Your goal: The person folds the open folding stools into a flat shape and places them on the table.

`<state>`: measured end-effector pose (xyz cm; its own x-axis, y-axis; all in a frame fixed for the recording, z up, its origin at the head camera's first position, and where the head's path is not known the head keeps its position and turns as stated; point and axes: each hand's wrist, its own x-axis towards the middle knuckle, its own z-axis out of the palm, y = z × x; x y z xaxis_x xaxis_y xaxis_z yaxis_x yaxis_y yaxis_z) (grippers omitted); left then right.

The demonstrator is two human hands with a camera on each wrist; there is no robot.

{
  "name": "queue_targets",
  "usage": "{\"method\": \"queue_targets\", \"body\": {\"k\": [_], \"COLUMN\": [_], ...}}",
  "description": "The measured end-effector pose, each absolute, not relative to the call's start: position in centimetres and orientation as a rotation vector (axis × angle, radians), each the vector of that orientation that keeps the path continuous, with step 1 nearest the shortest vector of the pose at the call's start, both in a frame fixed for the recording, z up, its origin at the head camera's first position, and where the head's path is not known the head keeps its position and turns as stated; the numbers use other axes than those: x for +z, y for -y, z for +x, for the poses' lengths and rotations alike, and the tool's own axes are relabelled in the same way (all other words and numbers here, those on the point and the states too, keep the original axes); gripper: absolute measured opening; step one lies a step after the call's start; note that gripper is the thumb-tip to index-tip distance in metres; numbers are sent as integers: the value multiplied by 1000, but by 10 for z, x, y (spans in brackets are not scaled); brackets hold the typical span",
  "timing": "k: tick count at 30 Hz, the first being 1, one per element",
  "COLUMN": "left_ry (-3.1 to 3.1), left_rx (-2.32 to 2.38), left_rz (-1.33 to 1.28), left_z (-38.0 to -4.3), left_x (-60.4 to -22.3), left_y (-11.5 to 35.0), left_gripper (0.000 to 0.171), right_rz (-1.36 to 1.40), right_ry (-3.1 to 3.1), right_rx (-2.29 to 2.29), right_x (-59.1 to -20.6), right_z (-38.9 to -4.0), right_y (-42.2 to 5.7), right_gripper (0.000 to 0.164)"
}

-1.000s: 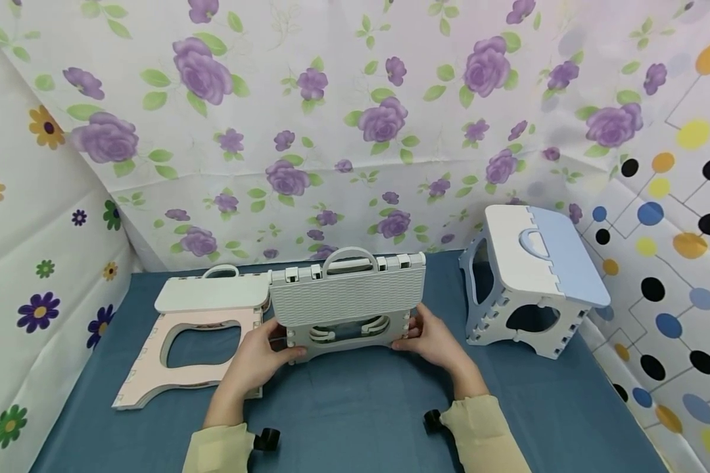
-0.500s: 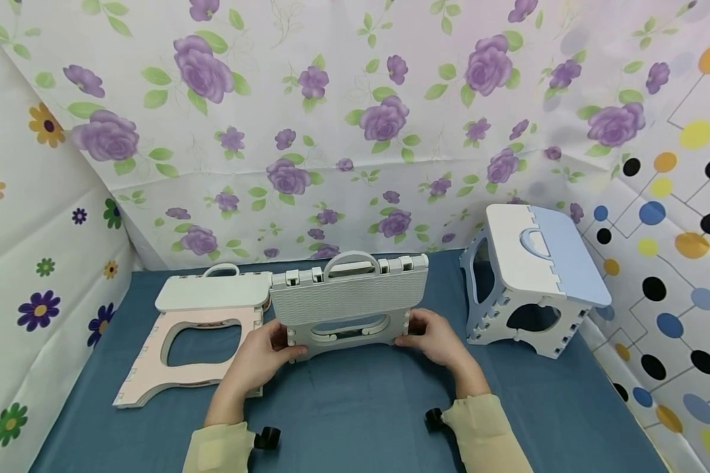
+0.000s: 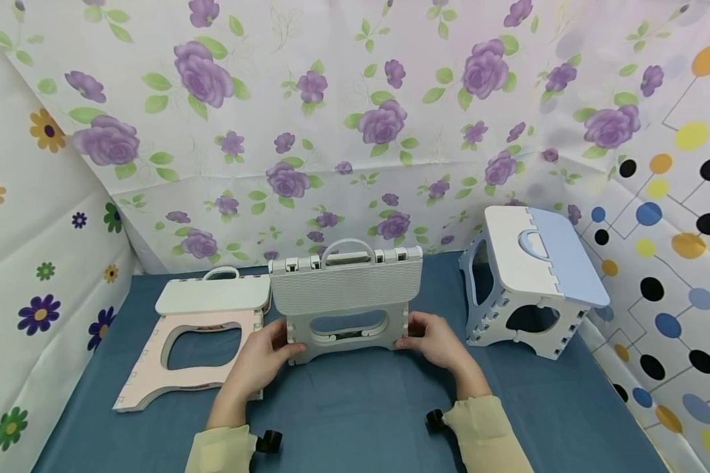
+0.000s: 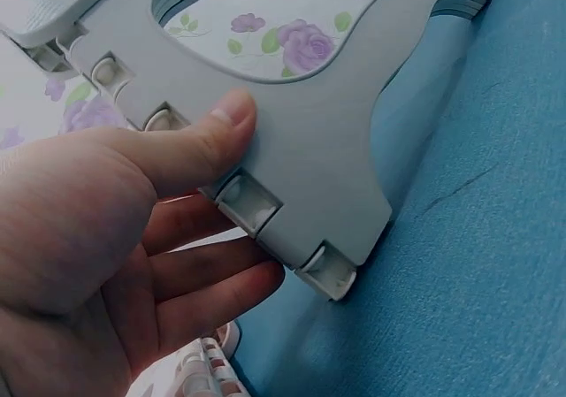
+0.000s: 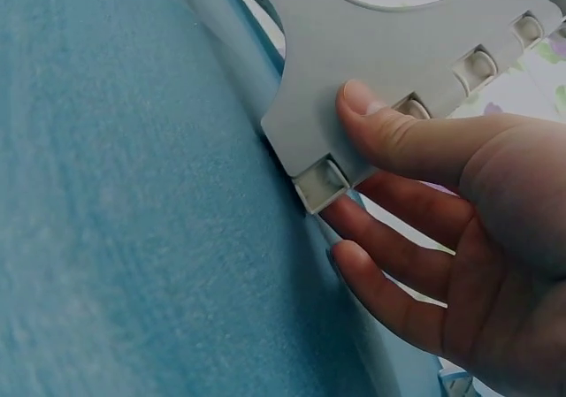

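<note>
A grey folding stool (image 3: 349, 289), folded flat, stands on its feet in the middle with its loop handle at the top. My left hand (image 3: 261, 358) holds its lower left edge. In the left wrist view, the thumb (image 4: 232, 118) lies on the front face of the leg panel and the other fingers are behind. My right hand (image 3: 434, 341) grips the lower right edge the same way, its thumb (image 5: 364, 105) on the panel in the right wrist view. The panel's feet meet the cloth.
To the left lies a folded pink and white stool (image 3: 201, 378), close to the grey one. An unfolded white and blue stool (image 3: 544, 256) stands at the right. Blue cloth (image 3: 355, 420) covers the table; a floral curtain (image 3: 331, 131) hangs behind.
The grey stool has straightened slightly: its handle sits higher and the oval opening in its legs shows more. Both hands keep their places at its sides.
</note>
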<state>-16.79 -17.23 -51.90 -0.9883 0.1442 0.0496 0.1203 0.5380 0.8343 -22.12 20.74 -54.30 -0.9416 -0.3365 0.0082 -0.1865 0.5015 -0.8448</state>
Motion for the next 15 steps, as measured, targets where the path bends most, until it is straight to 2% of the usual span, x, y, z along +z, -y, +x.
{"method": "queue_targets", "body": {"k": [6, 15], "left_ry": [-2772, -2761], "left_rx": [1460, 1401], "left_rz": [239, 129], "left_z": [-166, -169], "left_x": [-519, -516], "left_y": [172, 174], "left_gripper": [41, 21], "right_rz": [-469, -493], "right_ry": [-2589, -2496], "right_rx": [-1388, -1383], "right_x": [-540, -535], "right_z": [-220, -220], "right_y": [-207, -210], "right_gripper": [20, 38]}}
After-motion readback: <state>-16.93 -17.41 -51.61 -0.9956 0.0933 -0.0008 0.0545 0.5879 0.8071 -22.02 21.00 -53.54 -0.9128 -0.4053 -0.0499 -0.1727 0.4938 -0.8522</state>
